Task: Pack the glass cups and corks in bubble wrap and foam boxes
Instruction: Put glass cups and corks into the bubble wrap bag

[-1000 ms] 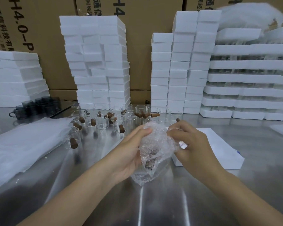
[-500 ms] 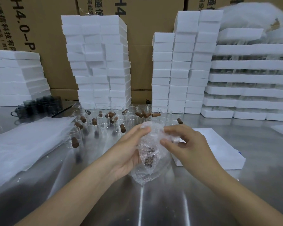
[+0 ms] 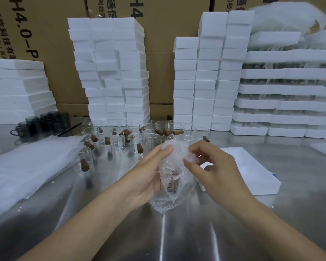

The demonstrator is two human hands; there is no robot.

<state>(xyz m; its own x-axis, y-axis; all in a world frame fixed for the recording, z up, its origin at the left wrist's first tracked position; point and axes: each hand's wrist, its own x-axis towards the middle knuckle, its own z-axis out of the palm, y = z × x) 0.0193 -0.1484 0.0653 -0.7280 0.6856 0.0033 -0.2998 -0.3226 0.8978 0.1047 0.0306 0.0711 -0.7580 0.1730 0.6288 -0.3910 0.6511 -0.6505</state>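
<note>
1. The bare steel table (image 3: 186,234) close in front of me is open room.
2. Ahead, glass cups (image 3: 119,141) and loose corks (image 3: 178,132) crowd the way to the foam stacks (image 3: 109,72).
3. To my left lies a pile of white sheets (image 3: 26,166); to my right, a flat white box (image 3: 258,174).

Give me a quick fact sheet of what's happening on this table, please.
Activity: wrapping by hand
Left hand: grips the bubble wrap bundle from the side
Right hand: pinches the bundle's top
Inside the wrap: a brown cork shows through
Behind the hands: clear glass cups with loose corks among them
Right of the hands: a flat white foam box on the table
Far left: dark mugs
Back: stacks of white foam boxes against cardboard cartons
</note>
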